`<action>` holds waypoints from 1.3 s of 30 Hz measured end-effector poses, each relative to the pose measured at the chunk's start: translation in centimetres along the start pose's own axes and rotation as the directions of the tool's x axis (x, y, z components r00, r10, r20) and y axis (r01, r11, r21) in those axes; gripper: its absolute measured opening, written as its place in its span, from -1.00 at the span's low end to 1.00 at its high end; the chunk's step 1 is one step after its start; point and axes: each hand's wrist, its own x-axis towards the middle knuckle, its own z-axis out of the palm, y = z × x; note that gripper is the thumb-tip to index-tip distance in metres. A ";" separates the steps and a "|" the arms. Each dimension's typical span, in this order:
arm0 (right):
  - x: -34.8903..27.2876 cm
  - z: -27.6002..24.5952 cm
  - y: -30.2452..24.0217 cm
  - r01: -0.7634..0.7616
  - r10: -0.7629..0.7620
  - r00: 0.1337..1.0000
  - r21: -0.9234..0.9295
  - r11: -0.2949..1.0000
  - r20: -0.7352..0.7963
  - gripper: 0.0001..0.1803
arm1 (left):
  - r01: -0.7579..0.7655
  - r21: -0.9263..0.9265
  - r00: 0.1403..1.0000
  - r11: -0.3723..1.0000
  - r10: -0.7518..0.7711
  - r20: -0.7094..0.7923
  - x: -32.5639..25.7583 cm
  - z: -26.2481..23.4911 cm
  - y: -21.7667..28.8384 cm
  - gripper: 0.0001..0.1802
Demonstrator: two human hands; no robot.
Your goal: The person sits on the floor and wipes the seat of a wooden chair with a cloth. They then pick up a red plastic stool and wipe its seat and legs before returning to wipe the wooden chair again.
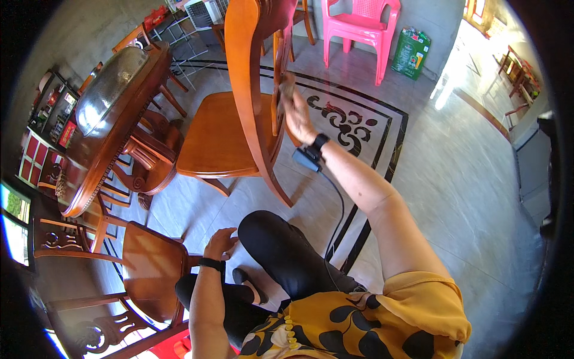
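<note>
A varnished wooden chair (218, 134) stands in front of me, its tall curved back turned toward my right side. My right hand (297, 116) is raised at that back, closed around a small grey-brown wad (287, 85) that looks like a cloth. The wad lies against the inner edge of the backrest; part of it is hidden by my fingers. Lower down, my left hand (221, 243) hangs beside my bent knee, fingers loosely spread, with nothing visible in it. Each wrist wears a black band, and a cable runs from the right one.
A round wooden table (106, 157) with a domed mesh cover (112, 90) stands at the left. Another wooden chair (152, 263) is close on my left, above a red plastic item (170, 347). A pink plastic armchair (362, 27) and a green carton (411, 54) are by the far wall.
</note>
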 end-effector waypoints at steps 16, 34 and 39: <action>3.8 -7.0 5.9 0.104 -0.099 0.994 -0.643 0.759 0.044 -0.63 | 0.102 -0.022 0.991 0.995 -0.099 0.090 -1.9 -2.6 2.3 -0.54; -2.0 0.5 1.4 0.162 -0.300 0.953 -0.757 0.633 -0.046 -0.84 | -0.065 -0.061 0.995 0.996 0.060 -0.084 -0.8 -0.9 1.0 -0.62; -10.7 -2.7 7.8 -0.200 0.132 0.980 -0.783 0.589 -0.151 -0.34 | 0.092 0.019 0.985 0.996 -0.094 0.142 -0.6 -1.3 1.7 -0.56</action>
